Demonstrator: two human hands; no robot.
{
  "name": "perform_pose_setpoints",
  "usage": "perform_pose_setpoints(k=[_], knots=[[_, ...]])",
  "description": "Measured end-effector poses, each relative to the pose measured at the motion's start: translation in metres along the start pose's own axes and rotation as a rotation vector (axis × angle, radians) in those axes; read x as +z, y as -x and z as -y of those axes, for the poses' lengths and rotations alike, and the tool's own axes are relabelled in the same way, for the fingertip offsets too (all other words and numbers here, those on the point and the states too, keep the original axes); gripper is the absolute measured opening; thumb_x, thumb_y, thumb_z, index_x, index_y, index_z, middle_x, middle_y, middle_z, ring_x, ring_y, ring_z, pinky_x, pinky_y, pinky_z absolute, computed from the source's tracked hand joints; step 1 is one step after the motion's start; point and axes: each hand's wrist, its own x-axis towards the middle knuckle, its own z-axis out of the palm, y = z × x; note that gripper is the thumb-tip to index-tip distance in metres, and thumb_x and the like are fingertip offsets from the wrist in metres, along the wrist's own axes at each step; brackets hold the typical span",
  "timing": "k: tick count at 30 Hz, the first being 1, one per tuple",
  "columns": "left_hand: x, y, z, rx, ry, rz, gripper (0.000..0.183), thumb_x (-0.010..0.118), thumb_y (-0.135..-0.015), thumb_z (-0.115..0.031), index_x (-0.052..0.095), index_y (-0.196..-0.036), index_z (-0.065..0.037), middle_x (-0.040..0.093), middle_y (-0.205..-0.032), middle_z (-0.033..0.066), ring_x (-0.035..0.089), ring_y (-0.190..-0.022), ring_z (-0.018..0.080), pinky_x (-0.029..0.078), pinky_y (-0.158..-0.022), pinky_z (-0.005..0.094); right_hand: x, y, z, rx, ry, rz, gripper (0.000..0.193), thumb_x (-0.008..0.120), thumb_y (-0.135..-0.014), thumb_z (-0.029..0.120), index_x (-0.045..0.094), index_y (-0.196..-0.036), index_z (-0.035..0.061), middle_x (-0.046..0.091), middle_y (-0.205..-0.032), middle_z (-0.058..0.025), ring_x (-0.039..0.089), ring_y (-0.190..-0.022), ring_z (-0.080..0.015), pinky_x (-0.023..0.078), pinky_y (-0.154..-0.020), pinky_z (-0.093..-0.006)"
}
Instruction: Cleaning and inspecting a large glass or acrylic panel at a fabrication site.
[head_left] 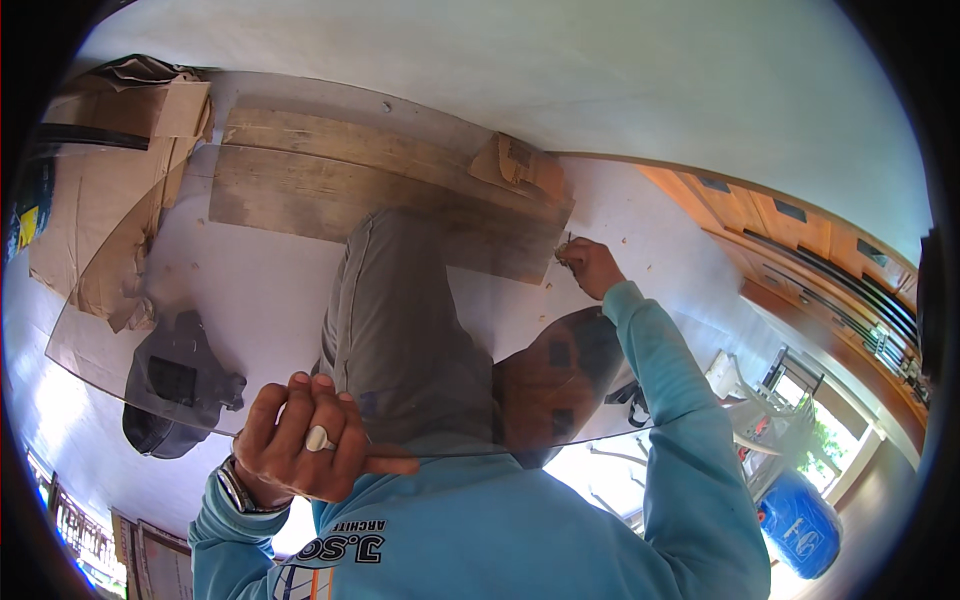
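Observation:
A clear, slightly dark glass sheet [270, 340] lies across my lap, with my trouser legs and the floor showing through it. My left hand [310, 440], with a ring and a wristwatch, is closed on the sheet's near edge, its fingers curled over the top. To the right, my right hand [590, 265] reaches forward to the far right side of the sheet, beside the end of a wooden board [330, 180]. Its fingers are pinched together on something small that I cannot make out.
Torn cardboard [100, 200] lies at the left, with a black bag-like object [175, 390] nearer to me. A cardboard scrap [520, 165] rests on the board. Wooden cabinets [800, 230] line the right wall. A blue plastic-wrapped container [800, 525] stands lower right.

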Motion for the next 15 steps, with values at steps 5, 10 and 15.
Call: perform_pose_setpoints(k=[5,10,15], knots=[[-0.002,0.002,0.001,0.013,-0.013,0.019,0.08,0.038,-0.087,-0.072,0.062,-0.062,0.001,0.063,-0.06,0.0163,0.066,-0.059,0.0285,0.05,-0.055,0.0356,-0.003,0.02,0.017,0.001,-0.056,-0.006,0.02,0.058,-0.079,-0.006,0.069,-0.093,0.0028,0.063,-0.09,-0.0151,0.062,-0.084,-0.0331,0.05,-0.076,-0.0381],[0.0,0.0,0.004,0.01,0.011,-0.026,0.074,0.042,-0.089,-0.066,0.059,-0.062,0.0,0.059,-0.057,0.0126,0.064,-0.058,0.0244,0.047,-0.055,0.0324,0.003,0.0,0.01,0.025,-0.034,-0.01,0.02,0.058,-0.078,-0.008,0.069,-0.092,0.0013,0.064,-0.09,-0.015,0.062,-0.084,-0.0319,0.05,-0.075,-0.0363],[0.002,0.0,0.004,-0.001,0.013,-0.029,0.073,0.041,-0.089,-0.066,0.059,-0.062,0.0,0.059,-0.056,0.0124,0.063,-0.057,0.024,0.047,-0.054,0.0316,-0.001,0.009,0.013,-0.022,0.011,0.08,0.02,0.058,-0.078,-0.007,0.068,-0.092,0.0003,0.064,-0.09,-0.0156,0.063,-0.084,-0.0314,0.051,-0.075,-0.0354]])
